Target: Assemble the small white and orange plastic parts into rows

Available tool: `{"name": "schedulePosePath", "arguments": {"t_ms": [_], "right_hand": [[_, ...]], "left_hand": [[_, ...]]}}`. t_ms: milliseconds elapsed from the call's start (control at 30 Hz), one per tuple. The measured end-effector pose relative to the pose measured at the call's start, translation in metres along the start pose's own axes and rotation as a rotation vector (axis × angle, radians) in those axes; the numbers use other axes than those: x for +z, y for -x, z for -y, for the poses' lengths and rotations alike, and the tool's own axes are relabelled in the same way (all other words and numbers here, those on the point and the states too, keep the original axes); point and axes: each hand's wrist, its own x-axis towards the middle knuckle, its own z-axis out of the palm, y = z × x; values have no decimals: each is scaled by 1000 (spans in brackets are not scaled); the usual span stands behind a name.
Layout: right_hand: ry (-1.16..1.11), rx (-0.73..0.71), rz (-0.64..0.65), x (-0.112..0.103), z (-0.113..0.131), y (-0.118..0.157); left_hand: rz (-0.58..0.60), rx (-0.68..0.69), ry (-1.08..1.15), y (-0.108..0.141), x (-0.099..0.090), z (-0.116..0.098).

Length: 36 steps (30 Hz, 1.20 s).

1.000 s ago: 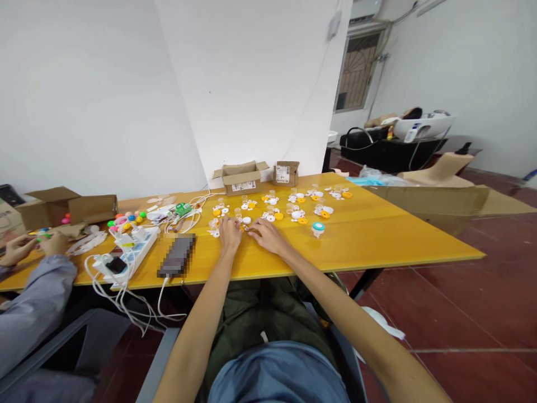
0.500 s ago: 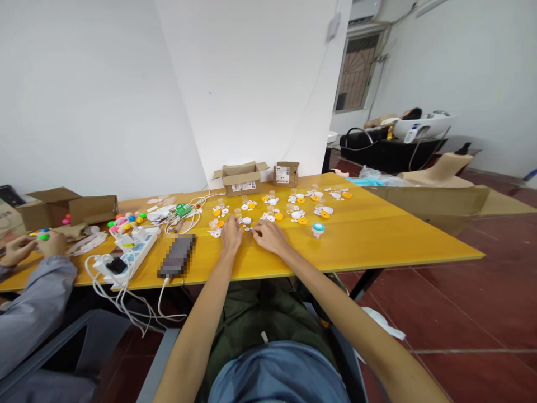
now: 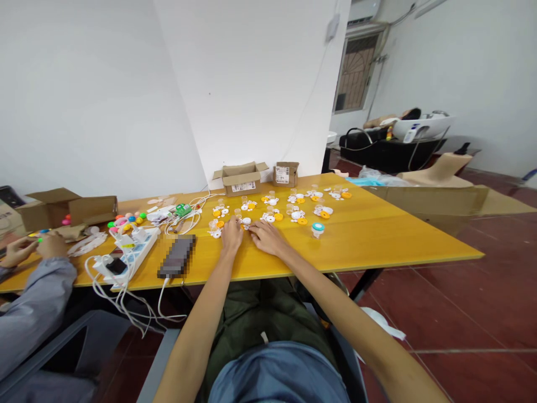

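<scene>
On the yellow table (image 3: pixel 356 240), my left hand (image 3: pixel 231 235) and my right hand (image 3: pixel 267 237) are close together, with small white parts between their fingertips. Fingers of both hands are bent and closed in; what they grip is too small to make out. A white round part (image 3: pixel 246 221) lies just beyond the fingertips. Around and behind my hands are several small groups of white parts, clear cups and yellow discs, such as one yellow disc (image 3: pixel 302 221). To the right stands a clear piece with a teal-and-white top (image 3: pixel 318 229).
An open cardboard box (image 3: pixel 241 184) and a smaller box (image 3: pixel 286 174) stand at the wall. Left are a phone (image 3: pixel 178 256), a power strip (image 3: pixel 140 254) with cables, and colored balls (image 3: pixel 128 220). Another person's hands (image 3: pixel 52 244) work at far left.
My right hand has shifted slightly left, its fingers more stretched over the small parts. My left hand has hardly moved. The other person's hands moved a little.
</scene>
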Motion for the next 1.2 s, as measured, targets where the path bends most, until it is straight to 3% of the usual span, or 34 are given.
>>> {"name": "schedulePosePath", "arguments": {"t_ms": [667, 867, 1200], "right_hand": [[-44, 32, -25, 5, -8, -3], [-84, -26, -28, 11, -10, -4], [-100, 25, -16, 8, -7, -3]], "left_hand": [[-14, 13, 11, 0, 0, 1], [-4, -1, 1, -1, 1, -1], [-87, 62, 113, -4, 10, 8]]}}
